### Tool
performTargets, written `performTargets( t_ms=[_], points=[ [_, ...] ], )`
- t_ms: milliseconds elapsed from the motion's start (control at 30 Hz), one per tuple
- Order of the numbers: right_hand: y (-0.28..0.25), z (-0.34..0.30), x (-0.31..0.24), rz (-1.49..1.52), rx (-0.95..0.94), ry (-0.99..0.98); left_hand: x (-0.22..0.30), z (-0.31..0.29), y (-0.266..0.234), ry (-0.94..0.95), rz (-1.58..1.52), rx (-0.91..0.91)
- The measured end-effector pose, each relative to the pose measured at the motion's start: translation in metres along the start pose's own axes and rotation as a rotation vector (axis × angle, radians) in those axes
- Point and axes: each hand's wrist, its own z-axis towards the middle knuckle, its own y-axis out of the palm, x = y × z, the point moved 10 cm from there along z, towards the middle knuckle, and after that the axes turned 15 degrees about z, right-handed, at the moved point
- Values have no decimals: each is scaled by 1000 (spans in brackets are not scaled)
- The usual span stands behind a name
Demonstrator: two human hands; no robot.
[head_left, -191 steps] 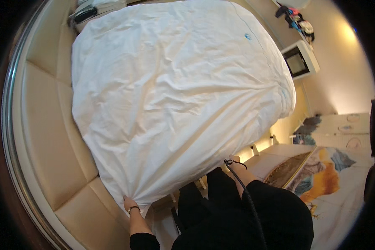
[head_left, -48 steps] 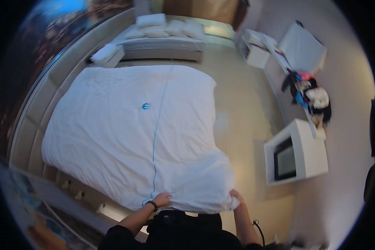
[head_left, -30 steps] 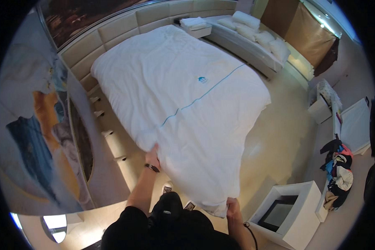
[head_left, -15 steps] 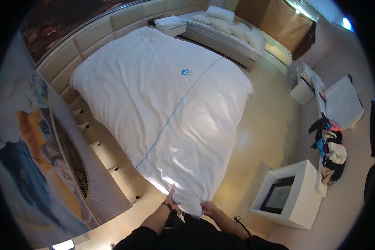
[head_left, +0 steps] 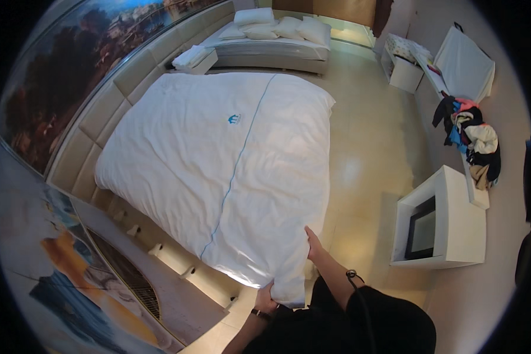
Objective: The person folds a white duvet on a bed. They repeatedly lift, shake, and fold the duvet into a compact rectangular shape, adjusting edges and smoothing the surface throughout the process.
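A white duvet [head_left: 177, 141] with a thin blue stripe and a small blue emblem covers the bed, its surface softly wrinkled. Its near end hangs close against my body. My left hand [head_left: 266, 298], with a dark band at the wrist, is closed on the duvet's near left edge. Farther up on the right, my right hand [head_left: 315, 245] lies against the duvet's right edge with a finger stretched forward; its other fingers are partly hidden.
Pillows lie on a second bed [head_left: 271, 53] at the back, beside a nightstand [head_left: 207, 61] with folded white linen. To the right are a white cabinet [head_left: 466, 227] and piled clothes [head_left: 475, 138] on a ledge. Several bed-frame feet [head_left: 154, 250] line the left side.
My view has swung, so the bed sits lower and farther left. My right hand has left the duvet's near end and moved forward along its right edge. My left hand keeps its grip.
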Motion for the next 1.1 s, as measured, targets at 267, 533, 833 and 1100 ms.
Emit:
performTargets(
  t_ms=[267, 533, 833, 1100],
  points=[
    [2, 30, -51, 4, 98, 213, 23, -32, 16, -216, -335, 224],
    [-153, 15, -131, -320, 257, 76, -53, -24, 42, -513, -501, 376],
    [-100, -21, -116, -730, 316, 297, -108, -105, -18, -889, 827, 741],
    [-39, -12, -125, -536, 353, 236, 83, 85, 145, -28, 1387, 648]
  ],
)
